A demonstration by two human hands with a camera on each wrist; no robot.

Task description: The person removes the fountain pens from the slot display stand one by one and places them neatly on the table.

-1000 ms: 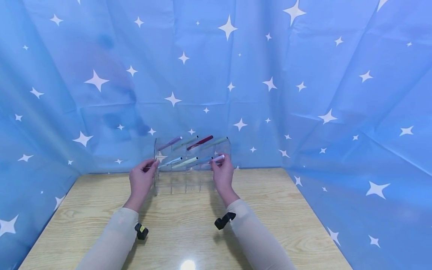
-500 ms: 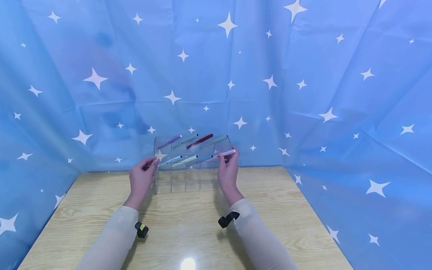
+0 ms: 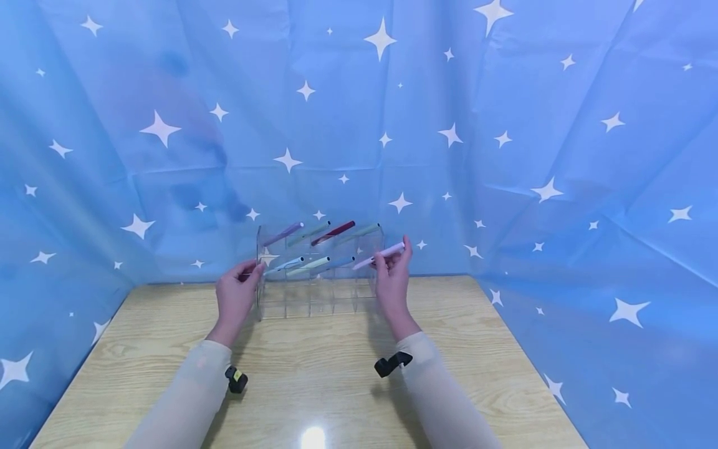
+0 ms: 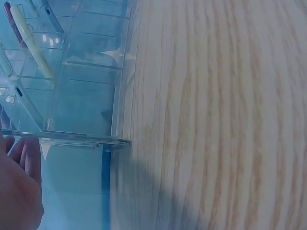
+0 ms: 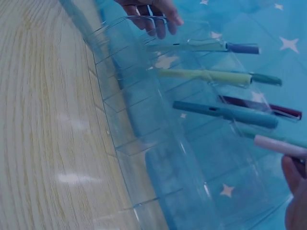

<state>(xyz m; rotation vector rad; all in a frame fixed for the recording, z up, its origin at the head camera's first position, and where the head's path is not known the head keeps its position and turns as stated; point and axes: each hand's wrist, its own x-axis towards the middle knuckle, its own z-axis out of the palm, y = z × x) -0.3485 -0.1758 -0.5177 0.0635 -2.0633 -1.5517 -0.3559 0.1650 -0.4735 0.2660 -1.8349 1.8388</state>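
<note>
Shifted rightward since the earlier frame, the pale pink pen (image 3: 395, 249) slants at the right side of the clear rack (image 3: 322, 308); whether they touch is hard to tell. The right hand's grip (image 3: 394, 284) pinches it closely; the left hand's grip (image 3: 235, 296) pinches the rack's left edge. Seven other pens lean inside.

You have a pale, wood-grained tabletop (image 3: 314, 368) before you, its brown streaks running left to right, with a bright glare (image 3: 313, 438) on its near part. Directly on it, around the middle of the far side, stands a clear, boxy plastic rack (image 3: 321, 292) divided into compartments.
</note>
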